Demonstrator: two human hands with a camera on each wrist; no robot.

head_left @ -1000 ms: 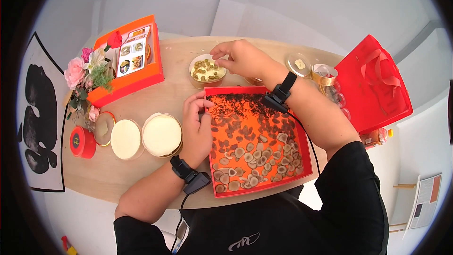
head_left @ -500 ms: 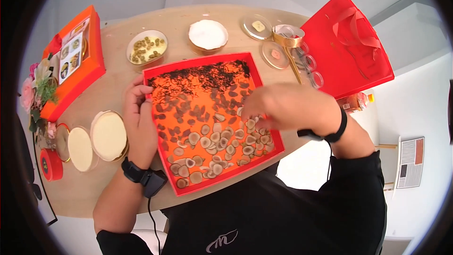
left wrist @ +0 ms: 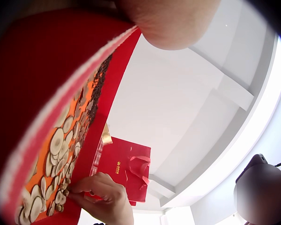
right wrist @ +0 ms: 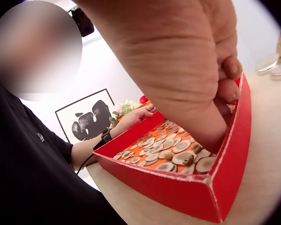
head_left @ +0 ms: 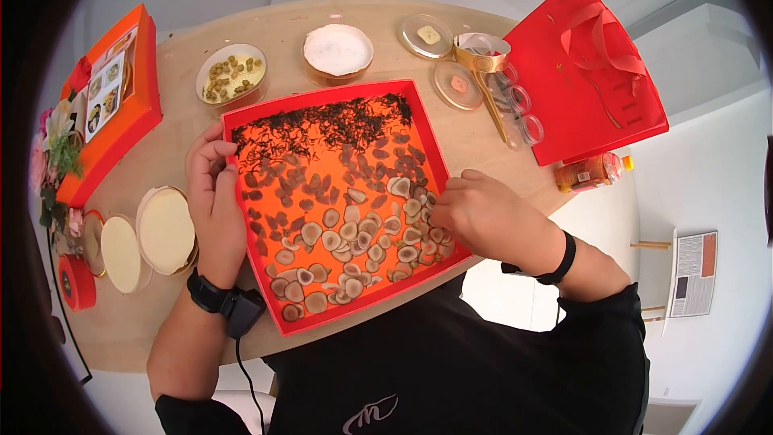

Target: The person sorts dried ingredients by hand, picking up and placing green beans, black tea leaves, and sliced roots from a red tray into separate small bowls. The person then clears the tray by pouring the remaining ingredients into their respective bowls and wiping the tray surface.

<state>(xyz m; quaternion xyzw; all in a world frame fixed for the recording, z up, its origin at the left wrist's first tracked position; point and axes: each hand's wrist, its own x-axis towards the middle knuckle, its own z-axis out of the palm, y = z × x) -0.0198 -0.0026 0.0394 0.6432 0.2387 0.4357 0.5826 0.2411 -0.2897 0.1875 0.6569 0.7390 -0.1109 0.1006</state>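
Observation:
My left hand grips the left wall of a shallow red box, fingertips over its rim. Inside, on an orange floor, lie dark thin shreds, brown flat pieces and round pale slices with dark edges. My right hand reaches into the box's right side, thumb and fingers pinched together low by the corner. Small olive-brown lumps show at those fingertips in the left wrist view. Similar lumps rest on the slices in the right wrist view.
Behind the box stand a bowl of olive-brown lumps and a bowl of white stuff. Two pale-topped round tubs sit left. Clear lids, a gold-handled scoop, a red bag and a bottle are right.
My right hand has come from the bowl of olive-brown lumps at the back down to the box's right side. The head view has shifted; my left hand keeps its hold on the box.

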